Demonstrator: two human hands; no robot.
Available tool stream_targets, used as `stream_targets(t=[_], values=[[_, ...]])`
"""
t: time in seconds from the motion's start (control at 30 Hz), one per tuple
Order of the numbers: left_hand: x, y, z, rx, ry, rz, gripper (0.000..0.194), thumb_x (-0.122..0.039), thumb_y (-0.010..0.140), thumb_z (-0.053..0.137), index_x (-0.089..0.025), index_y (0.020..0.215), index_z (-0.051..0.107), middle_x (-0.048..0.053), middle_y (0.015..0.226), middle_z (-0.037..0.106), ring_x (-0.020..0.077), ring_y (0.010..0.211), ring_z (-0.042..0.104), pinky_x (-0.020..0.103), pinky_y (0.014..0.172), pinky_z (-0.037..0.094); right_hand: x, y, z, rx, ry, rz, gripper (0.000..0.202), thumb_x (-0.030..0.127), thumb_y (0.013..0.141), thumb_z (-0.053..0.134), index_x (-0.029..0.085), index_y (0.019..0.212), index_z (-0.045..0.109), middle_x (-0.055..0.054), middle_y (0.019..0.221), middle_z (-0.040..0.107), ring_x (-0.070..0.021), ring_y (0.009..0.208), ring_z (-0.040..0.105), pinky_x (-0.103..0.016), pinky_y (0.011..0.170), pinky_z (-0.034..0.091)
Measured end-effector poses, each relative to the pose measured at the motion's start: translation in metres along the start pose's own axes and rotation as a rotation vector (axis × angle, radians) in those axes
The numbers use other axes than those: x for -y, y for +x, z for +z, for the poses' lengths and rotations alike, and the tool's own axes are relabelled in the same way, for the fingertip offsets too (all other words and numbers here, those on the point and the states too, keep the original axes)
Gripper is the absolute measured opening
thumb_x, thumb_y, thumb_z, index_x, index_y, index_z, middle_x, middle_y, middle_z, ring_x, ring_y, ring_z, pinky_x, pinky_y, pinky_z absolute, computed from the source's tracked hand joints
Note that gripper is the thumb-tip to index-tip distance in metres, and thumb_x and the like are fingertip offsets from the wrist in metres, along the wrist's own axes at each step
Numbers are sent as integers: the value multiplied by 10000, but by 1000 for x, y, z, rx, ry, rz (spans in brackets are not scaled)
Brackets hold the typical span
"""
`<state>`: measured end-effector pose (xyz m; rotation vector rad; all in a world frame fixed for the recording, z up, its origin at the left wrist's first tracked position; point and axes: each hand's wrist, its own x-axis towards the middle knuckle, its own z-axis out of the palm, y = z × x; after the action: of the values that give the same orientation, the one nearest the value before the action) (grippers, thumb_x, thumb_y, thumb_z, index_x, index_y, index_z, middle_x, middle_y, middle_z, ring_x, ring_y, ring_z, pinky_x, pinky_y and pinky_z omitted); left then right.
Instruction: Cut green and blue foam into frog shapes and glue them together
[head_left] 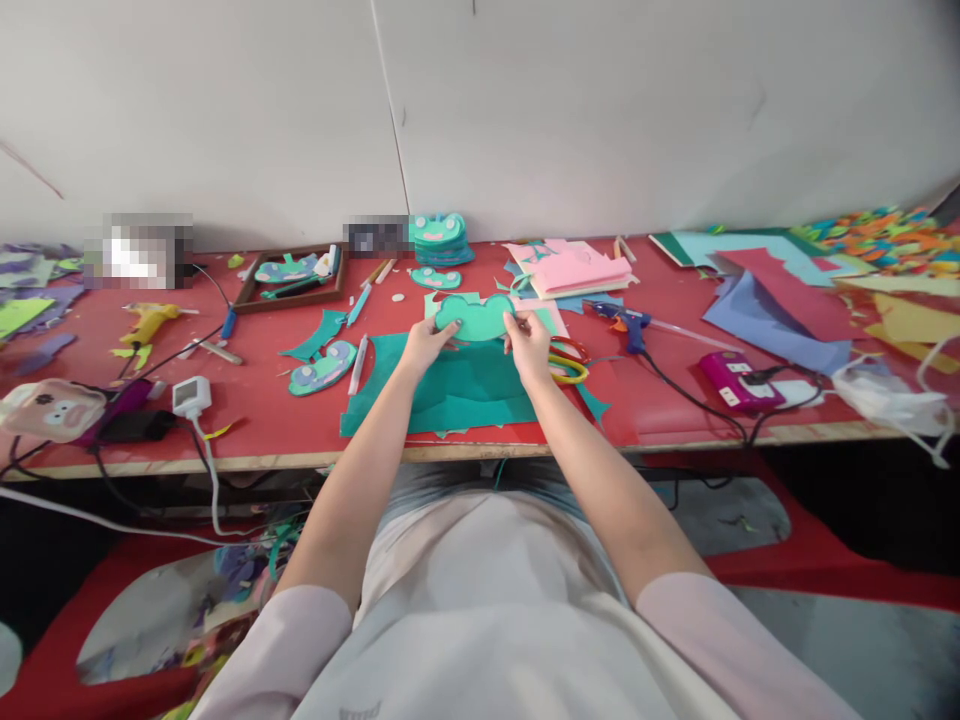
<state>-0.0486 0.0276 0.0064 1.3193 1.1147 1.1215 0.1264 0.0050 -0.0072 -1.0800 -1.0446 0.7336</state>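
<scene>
Between my two hands is a light green frog-head cutout (482, 319), held up by its left and right edges. My left hand (431, 347) pinches its left side and my right hand (528, 343) pinches its right side. Below them lie dark green felt-like sheets (450, 390) on the red table. Yellow-handled scissors (568, 368) rest beside my right wrist, their blades hidden. To the left lie a finished frog face (322, 368) and a whitish pen (358, 365). Behind, a stack of frog faces (439, 240) stands near the wall.
A blue glue gun (626, 322) and a purple power strip (731, 382) with cables lie right. A yellow glue gun (152, 322) lies left. A brown tray (343, 275) holds pens and a frog piece. Pink sheets (574, 268) and coloured scraps (892, 240) lie behind.
</scene>
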Motion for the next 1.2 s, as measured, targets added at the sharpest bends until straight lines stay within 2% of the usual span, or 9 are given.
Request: stream_targets(t=[0.1, 0.23, 0.4, 0.6, 0.7, 0.93, 1.1, 1.2], values=[[-2, 0, 0, -32, 5, -7, 251, -324, 764, 677, -124, 907, 628, 19, 716, 697, 157, 626, 690, 275, 623, 551, 1, -2, 0, 75, -6, 52, 362, 557, 724, 629, 213, 737, 517, 85, 445, 453, -81, 364, 441, -215, 379, 350], [-4, -1, 1, -34, 4, -4, 261, -329, 759, 680, -128, 915, 619, 12, 706, 691, 160, 620, 690, 266, 606, 545, 2, -6, -2, 181, -73, 42, 366, 512, 750, 631, 212, 631, 458, 70, 412, 481, -81, 358, 459, -211, 404, 365], [-5, -1, 1, -44, -3, 22, 254, -388, 781, 643, -144, 841, 605, -5, 640, 659, 167, 616, 693, 243, 567, 526, 3, -6, -4, 147, -73, -2, 332, 466, 789, 607, 217, 636, 449, 73, 390, 476, -91, 353, 465, -218, 422, 374], [-4, 1, -1, -68, 10, 45, 305, -449, 755, 655, -156, 817, 600, -21, 566, 611, 182, 627, 698, 229, 535, 506, 1, -4, -2, 144, -54, 16, 369, 505, 766, 618, 226, 631, 418, 87, 373, 451, -89, 332, 443, -218, 401, 359], [-3, 0, 0, -49, 17, 45, 324, -461, 735, 665, -162, 846, 606, -9, 631, 652, 174, 645, 700, 227, 540, 514, 0, -4, -2, 130, -40, 21, 364, 508, 764, 618, 226, 639, 425, 90, 369, 449, -94, 322, 445, -221, 390, 359], [0, -4, 1, 140, 69, 24, 428, -421, 606, 764, -142, 906, 639, 92, 892, 734, 208, 772, 706, 269, 639, 542, 0, -3, -3, 107, -64, 11, 364, 521, 767, 610, 221, 643, 445, 91, 361, 440, -95, 321, 452, -219, 392, 358], [0, -3, 0, 155, 74, 1, 408, -370, 584, 788, -129, 879, 642, 92, 862, 736, 221, 800, 706, 262, 638, 535, -1, -3, -3, 111, -79, 6, 365, 526, 768, 608, 220, 647, 448, 91, 367, 446, -92, 325, 452, -216, 398, 362], [0, -3, 1, 108, 59, -2, 354, -391, 656, 750, -137, 875, 635, 75, 838, 731, 201, 761, 707, 253, 620, 535, -1, -3, -3, 116, -92, 7, 372, 536, 768, 603, 222, 645, 445, 91, 366, 435, -92, 325, 451, -216, 398, 361]])
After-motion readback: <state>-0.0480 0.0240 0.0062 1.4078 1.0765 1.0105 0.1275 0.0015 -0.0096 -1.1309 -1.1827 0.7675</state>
